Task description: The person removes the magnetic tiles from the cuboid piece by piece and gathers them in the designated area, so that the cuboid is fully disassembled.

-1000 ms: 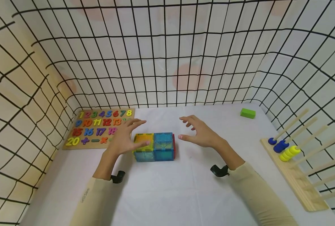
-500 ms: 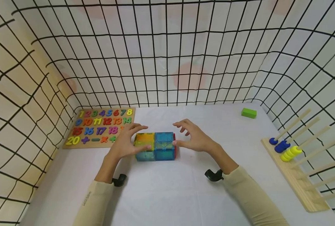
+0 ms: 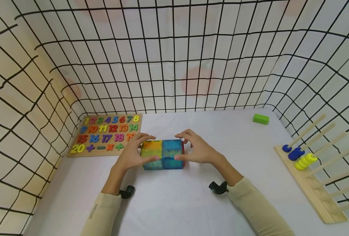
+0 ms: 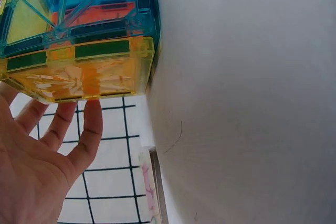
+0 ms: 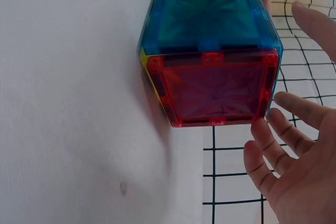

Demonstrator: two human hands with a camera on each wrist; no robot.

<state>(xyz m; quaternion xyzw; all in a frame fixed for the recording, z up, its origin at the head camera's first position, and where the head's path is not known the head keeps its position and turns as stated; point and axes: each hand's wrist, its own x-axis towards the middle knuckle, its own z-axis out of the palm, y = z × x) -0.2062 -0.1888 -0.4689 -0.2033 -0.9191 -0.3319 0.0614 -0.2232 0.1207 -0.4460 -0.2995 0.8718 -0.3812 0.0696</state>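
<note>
A box of translucent magnetic tiles (image 3: 173, 149) lies on the white cloth, with yellow and blue on top. Its red end tile (image 5: 215, 90) faces my right wrist camera, and an orange-yellow end tile (image 4: 92, 77) faces the left. My left hand (image 3: 131, 154) surrounds the left part, thumb over the front and fingers at the back. Its fingertips partly hide behind the box, so firm contact cannot be told. My right hand (image 3: 201, 151) is spread around the right end, thumb above the blue part. In the right wrist view that thumb stands apart from the box; the fingertips are near its edge.
A wooden number board (image 3: 103, 152) lies at the back left. A green block (image 3: 261, 119) sits at the back right. On the right stands a wooden peg rack (image 3: 313, 190) with blue and yellow beads. Black grid mesh (image 3: 174, 62) encloses the back and sides.
My right hand has moved left and slightly nearer, its thumb now over the blue part. The left hand has shifted slightly right and nearer around the box. The box stays on the cloth.
</note>
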